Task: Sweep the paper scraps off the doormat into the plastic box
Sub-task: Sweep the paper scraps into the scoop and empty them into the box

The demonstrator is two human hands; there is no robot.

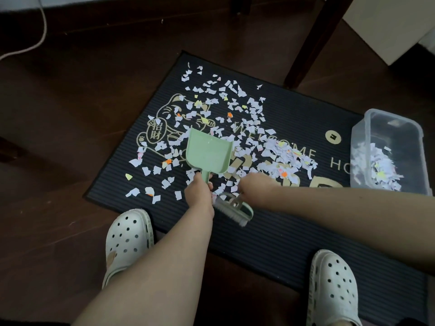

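Observation:
A dark ribbed doormat with gold print lies on the floor, strewn with several white, yellow and orange paper scraps. A denser heap of scraps sits right of centre. My left hand grips the handle of a light green dustpan, whose scoop rests on the mat pointing away from me. My right hand holds a small green hand brush with white bristles, just right of my left wrist. A clear plastic box at the mat's right edge holds some scraps.
My two feet in white clogs stand at the mat's near edge. A dark wooden furniture leg rises behind the mat. A white cable runs along the dark wooden floor at far left. A white cabinet stands at back right.

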